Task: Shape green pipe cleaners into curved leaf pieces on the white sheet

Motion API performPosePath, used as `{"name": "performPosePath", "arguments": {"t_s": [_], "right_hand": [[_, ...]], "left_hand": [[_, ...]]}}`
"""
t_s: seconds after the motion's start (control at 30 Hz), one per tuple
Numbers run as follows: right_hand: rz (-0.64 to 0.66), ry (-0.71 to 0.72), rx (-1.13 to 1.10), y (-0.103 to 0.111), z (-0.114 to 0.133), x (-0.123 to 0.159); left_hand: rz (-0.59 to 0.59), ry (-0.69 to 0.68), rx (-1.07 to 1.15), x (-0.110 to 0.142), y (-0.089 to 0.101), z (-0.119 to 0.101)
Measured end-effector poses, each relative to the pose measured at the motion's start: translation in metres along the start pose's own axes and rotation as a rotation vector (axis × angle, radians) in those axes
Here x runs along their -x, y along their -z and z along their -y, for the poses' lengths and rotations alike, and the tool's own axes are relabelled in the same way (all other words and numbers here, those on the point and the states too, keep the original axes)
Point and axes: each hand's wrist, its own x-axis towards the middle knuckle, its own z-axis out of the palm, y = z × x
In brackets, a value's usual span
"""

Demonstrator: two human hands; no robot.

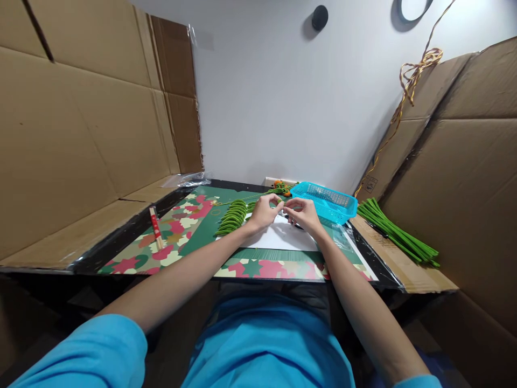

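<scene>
My left fingers [272, 199] pinch a small green piece [279, 201] above the white sheet [266, 241], likely steadying it for my right fingers [292, 202], whose grip I can't tell.

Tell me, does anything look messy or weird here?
Yes: the yellowish-brown twisted cord hangs bunched in uneven loops near the top of the brown cardboard panel on the right, so it looks tangled. Nothing else clearly stands out.

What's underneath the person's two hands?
A white sheet lies below the left hand and right hand. Part of a dark object shows beneath the right; the rest is covered.
</scene>
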Motion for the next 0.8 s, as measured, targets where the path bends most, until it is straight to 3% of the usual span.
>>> {"name": "performPosePath", "arguments": {"t_s": [0.13,0.3,0.6,0.8], "right_hand": [[-0.067,0.111,0.148,-0.001,-0.001,-0.001],[-0.152,0.276,0.445,0.001,-0.003,-0.001],[-0.17,0.456,0.786,0.004,0.003,0.007],[-0.148,0.47,0.9,0.004,0.005,0.01]], "left_hand": [[0.067,0.173,0.301,-0.001,-0.003,-0.004],[0.101,0.38,0.469,0.001,0.001,-0.013],[0.259,0.567,0.73,0.0,0.009,-0.02],[0.338,0.576,0.773,0.0,0.011,-0.022]]}}
